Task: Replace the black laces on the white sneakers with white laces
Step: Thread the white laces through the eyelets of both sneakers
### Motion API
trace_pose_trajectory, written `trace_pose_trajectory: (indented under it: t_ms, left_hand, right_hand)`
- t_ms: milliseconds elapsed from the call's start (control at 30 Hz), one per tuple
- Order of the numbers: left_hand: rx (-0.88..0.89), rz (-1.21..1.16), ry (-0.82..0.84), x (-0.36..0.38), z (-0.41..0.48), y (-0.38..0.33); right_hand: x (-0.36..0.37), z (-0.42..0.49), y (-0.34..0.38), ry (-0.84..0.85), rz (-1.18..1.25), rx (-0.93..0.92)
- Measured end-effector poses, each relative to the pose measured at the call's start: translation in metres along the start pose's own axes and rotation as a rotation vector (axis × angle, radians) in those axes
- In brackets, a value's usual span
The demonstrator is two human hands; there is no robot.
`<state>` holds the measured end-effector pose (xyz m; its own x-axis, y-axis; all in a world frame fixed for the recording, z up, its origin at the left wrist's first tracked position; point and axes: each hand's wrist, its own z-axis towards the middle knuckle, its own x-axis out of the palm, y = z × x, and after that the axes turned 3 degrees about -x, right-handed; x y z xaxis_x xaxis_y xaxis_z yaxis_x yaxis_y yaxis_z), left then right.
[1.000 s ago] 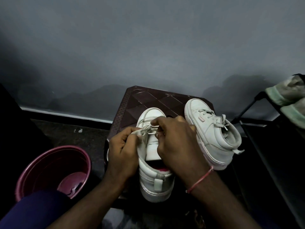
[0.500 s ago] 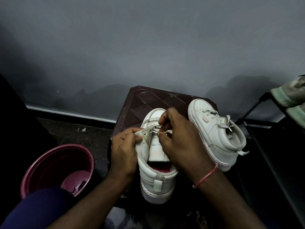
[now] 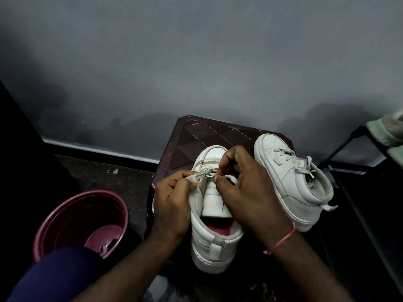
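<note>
A white sneaker (image 3: 214,243) with a pink insole stands heel toward me on a dark brown stool (image 3: 196,136). My left hand (image 3: 172,199) pinches its left eyelet flap outward. My right hand (image 3: 244,184) pinches the tip of a white lace (image 3: 207,170) at that flap's eyelet; a few rows of white lace cross near the toe. A second white sneaker (image 3: 292,182), laced in white with loose ends, lies to the right on the stool. No black lace shows on either shoe.
A maroon plastic tub (image 3: 80,221) sits on the floor at lower left with something dark lying inside. A black metal rack (image 3: 357,171) holding pale green cloth (image 3: 390,131) stands at the right. A grey wall rises behind the stool.
My right hand has risen toward the toe with the lace tip, and my left hand has pulled the eyelet flap further out. The view has shifted slightly.
</note>
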<state>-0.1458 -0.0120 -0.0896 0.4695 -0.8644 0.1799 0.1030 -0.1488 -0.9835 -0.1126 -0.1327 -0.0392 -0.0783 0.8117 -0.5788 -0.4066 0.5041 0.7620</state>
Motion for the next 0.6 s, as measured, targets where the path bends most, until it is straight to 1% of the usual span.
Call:
trace_pose_trajectory:
  t_ms: [133, 200, 300, 367, 467, 533, 600]
  left_hand:
    - [0.008, 0.034, 0.006, 0.0000, 0.0019, 0.0021]
    - [0.040, 0.055, 0.047, 0.0002, 0.0013, 0.0006]
    - [0.109, 0.062, 0.163, -0.0014, 0.0007, -0.0010]
    - [0.056, -0.004, 0.187, -0.0027, 0.0025, -0.0009]
    - [-0.107, -0.077, 0.185, -0.0018, 0.0062, -0.0009]
    - [-0.133, -0.042, 0.206, -0.0017, 0.0083, -0.0015]
    - [-0.094, 0.027, 0.222, -0.0016, 0.0098, -0.0021]
  right_hand:
    - [-0.0009, 0.0024, -0.0039, 0.043, 0.111, 0.044]
    - [-0.0012, 0.0027, -0.0055, 0.044, 0.096, 0.048]
    - [0.0021, 0.0026, -0.0059, 0.006, 0.005, 0.022]
    - [0.0052, 0.0027, -0.0046, -0.019, -0.045, -0.014]
    - [0.0069, 0.0024, -0.0032, -0.031, -0.059, -0.028]
    - [0.0059, 0.0023, -0.0035, -0.025, -0.069, -0.018]
    - [0.0042, 0.0019, -0.0037, 0.004, -0.119, -0.011]
